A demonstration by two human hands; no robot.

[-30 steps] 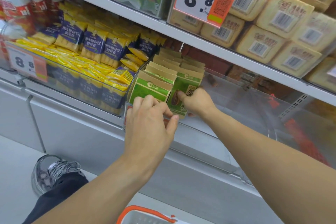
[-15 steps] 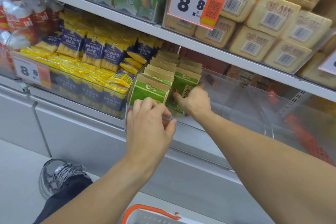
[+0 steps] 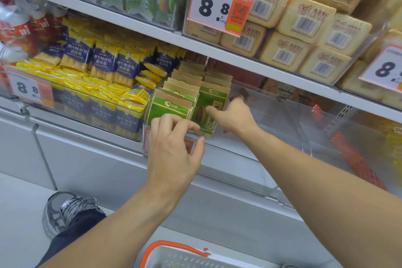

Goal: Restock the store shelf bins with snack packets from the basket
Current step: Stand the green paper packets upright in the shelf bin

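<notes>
Green and kraft-paper snack packets [image 3: 171,106] stand in two rows at the left end of a clear shelf bin [image 3: 267,102]. My right hand [image 3: 236,116] pinches the front packet of the right row [image 3: 212,97], index finger across its face and thumb raised by its right edge. My left hand [image 3: 174,146] hovers at the bin's front rim, its fingers loosely bent against the lower edge of the left row's front packet, holding nothing. The white basket [image 3: 174,255] with an orange handle shows at the bottom edge; what it holds is hidden.
Left of the bin is another bin of yellow and blue packets [image 3: 104,65] with a price tag [image 3: 30,91]. The shelf above carries boxed biscuits [image 3: 304,17] and a hanging price tag [image 3: 219,5]. A shoe [image 3: 65,209] stands on the floor at the lower left.
My right hand has slid slightly right along the front packet and its thumb has lifted. My left hand's fingers have loosened a little at the bin's rim.
</notes>
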